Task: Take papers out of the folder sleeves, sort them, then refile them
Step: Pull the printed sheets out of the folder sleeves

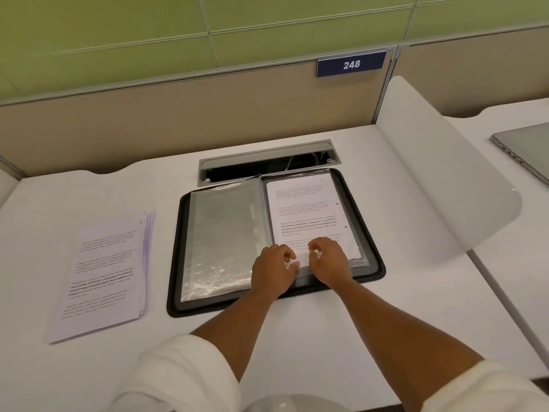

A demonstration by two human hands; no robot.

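— Head view, then: where are your hands?

— Both sit at the near edge of the right-hand sleeve (355, 233) of the open folder (375, 273). My left hand (274, 270) has its fingers curled and seems to pinch the bottom edge of the printed sheet (309, 212) — or the plastic over it, I can't tell which. My right hand (328, 260) is curled just beside it, fingertips on that same edge; whether it grips or only presses isn't clear.

— And the sheet itself?

— It lies inside that right sleeve, text facing up. The left-hand sleeves (222, 233) look empty, only crinkled clear plastic.

— How far along would you say?

— A stack of papers (104, 272) rests on the desk (341, 319) well left of the folder, so I'd judge much is already out. Whether this sheet is coming out or going in I can't tell — either way, part of the filing remains.
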